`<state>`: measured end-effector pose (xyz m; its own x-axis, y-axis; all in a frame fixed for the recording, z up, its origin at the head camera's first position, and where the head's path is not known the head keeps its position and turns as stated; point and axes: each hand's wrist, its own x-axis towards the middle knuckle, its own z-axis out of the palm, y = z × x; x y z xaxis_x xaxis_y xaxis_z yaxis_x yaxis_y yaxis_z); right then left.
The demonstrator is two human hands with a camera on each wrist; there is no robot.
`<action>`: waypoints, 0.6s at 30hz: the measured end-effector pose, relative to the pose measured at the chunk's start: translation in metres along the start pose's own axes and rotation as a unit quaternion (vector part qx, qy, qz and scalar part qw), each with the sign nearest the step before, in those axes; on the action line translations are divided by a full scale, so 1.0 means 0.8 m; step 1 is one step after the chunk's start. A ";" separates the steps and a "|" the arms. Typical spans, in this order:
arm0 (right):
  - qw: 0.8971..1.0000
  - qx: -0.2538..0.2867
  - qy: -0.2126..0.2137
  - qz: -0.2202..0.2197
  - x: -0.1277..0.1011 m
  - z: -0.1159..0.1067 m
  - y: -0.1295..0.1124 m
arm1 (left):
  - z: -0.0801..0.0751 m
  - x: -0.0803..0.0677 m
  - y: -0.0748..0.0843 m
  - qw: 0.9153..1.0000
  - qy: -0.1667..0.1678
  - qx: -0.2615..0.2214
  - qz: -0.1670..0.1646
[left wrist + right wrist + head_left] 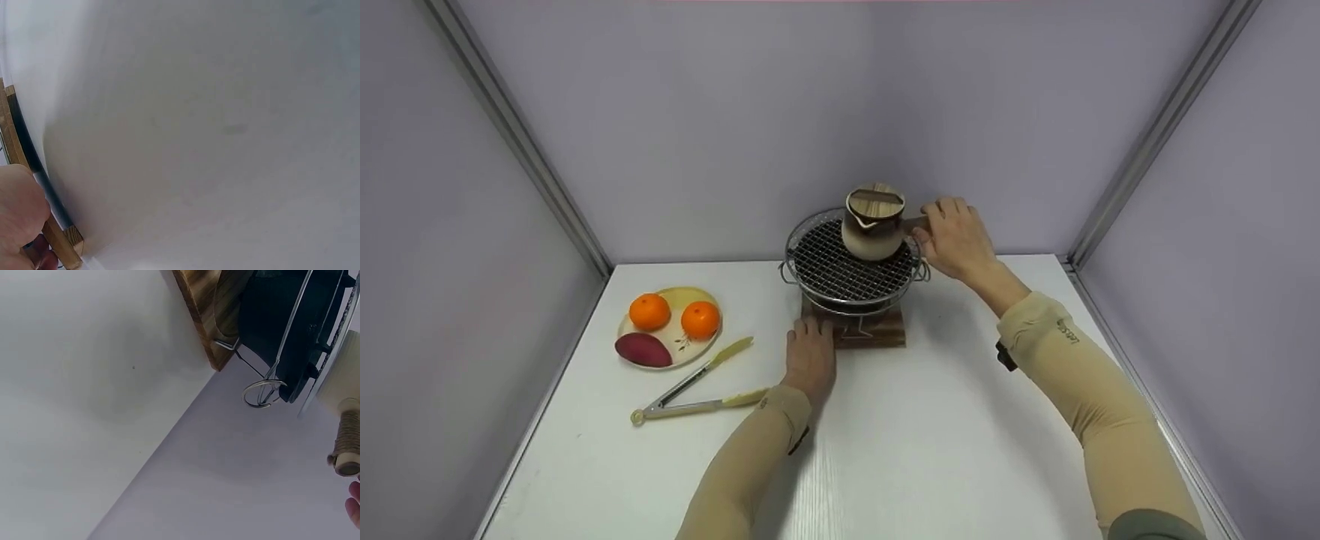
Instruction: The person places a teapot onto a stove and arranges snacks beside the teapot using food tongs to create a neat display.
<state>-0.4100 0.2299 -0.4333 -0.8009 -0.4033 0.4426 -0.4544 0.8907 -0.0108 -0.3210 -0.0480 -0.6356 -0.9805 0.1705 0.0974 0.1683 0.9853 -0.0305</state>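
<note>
A small round grill stove (pixel 847 274) with a wire mesh top stands on a wooden base (pixel 877 330) at the back middle of the white table. On the mesh sits a cream and brown ceramic pot (pixel 872 229) with a wooden lid and a side handle. My right hand (pixel 939 225) grips that handle from the right. My left hand (pixel 810 335) rests flat on the table with its fingers against the base's front left corner. The right wrist view shows the base (pixel 205 320), the stove's black body (pixel 281 320) and the rope-wound handle end (pixel 346 444).
A plate (pixel 690 349) at the left holds two oranges (pixel 649 311) and a purple sweet potato (pixel 643 349). Tongs (pixel 690 390) lie on the table in front of it. Lilac walls close in the table on three sides.
</note>
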 end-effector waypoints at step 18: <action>0.997 0.034 0.072 -0.016 -0.046 -0.007 -0.007 | 0.001 0.000 0.001 1.000 0.003 -0.011 -0.009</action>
<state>-0.3763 0.2410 -0.4446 -0.7240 -0.3922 0.5675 -0.5076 0.8600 -0.0531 -0.3212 -0.0468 -0.6368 -0.9828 0.1532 0.1029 0.1533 0.9882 -0.0077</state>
